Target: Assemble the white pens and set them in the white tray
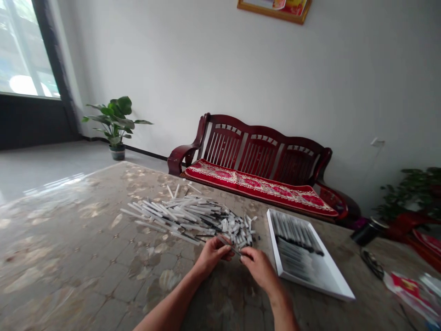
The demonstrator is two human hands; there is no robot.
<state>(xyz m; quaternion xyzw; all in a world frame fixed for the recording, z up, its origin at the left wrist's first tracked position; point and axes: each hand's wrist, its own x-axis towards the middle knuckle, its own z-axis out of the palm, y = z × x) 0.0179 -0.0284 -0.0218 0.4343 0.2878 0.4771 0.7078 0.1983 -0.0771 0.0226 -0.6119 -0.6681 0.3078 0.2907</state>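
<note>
Between my two hands is a slim greyish pen, slanting down to the right. My left hand pinches its upper left end, while the fingers of my right hand close on its lower right end. Just beyond them lies a loose pile of whitish pen barrels mixed with dark pieces. Short white pieces that look like pen caps are heaped at the pile's right side. To the right of my hands, a shallow white box holds two rows of translucent, dark-tipped pens.
The patterned table extends well to the left. At the right are a dark cylindrical container, a dark coiled item and a red-and-white plastic packet. Past the table stand a wooden bench and a potted plant.
</note>
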